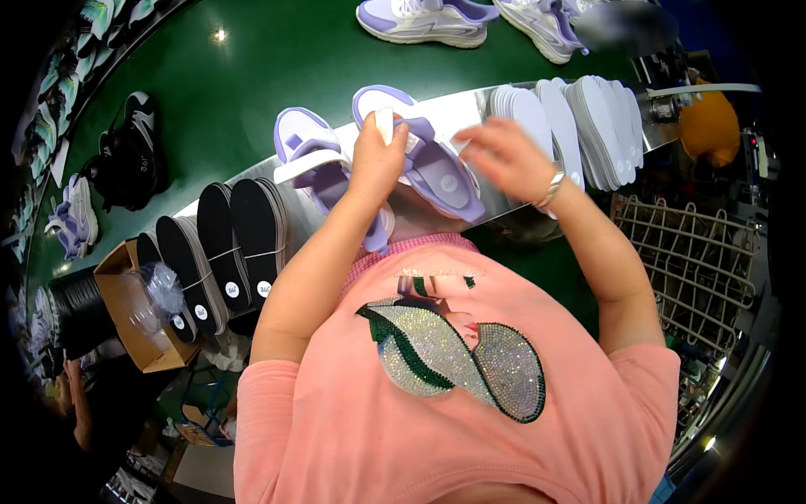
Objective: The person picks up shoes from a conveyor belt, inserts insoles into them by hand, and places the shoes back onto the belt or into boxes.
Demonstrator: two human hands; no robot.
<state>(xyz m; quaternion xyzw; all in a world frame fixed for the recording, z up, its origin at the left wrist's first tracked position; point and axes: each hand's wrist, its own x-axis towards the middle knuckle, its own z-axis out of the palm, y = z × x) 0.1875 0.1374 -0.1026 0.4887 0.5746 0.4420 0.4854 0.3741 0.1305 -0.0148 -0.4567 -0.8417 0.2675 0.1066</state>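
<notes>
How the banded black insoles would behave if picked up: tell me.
The thin band across the black insoles suggests a bundle would probably lift together. Their thin, layered edges suggest it may flex somewhat. Only the middle looks bound, so the ends might splay.

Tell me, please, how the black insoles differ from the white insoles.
The black insoles lie left of the two middle shoes; the white insoles lie right. Some black insoles look tied together; the white insoles look loose. Both lie in several stacks.
</notes>
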